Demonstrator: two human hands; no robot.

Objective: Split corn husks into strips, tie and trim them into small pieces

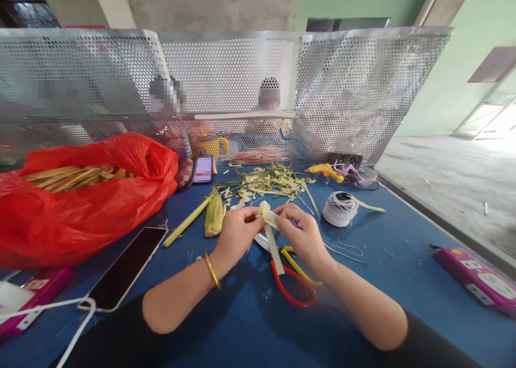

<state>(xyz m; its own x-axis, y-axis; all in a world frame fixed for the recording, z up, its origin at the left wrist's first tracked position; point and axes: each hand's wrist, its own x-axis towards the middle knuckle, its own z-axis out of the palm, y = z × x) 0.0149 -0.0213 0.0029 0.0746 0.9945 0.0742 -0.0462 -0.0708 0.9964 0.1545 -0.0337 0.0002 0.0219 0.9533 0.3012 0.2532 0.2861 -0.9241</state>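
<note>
Pale strip (272,242), bunched and folded at its far end, looks light, pliable and easy to crease or tear, so a gentle pinch close to the fold should suit it. It sits between left hand (241,229) and right hand (301,232), both pinching it above the counter (363,276), its loose tail reaching near over the scissors (279,282).

Folded strip (274,249) pale creamy green, bag (100,223) bright red, table (242,325) deep blue, scissors handle (308,304) red, string (338,213) white, glue gun (327,170) yellow, bracelet (211,271) gold, sleeves (121,338) black, right-hand power strip (471,274) magenta and white, screen (234,72) silver-grey, dotted throughout with round holes, wall (435,99) mint green.
</note>
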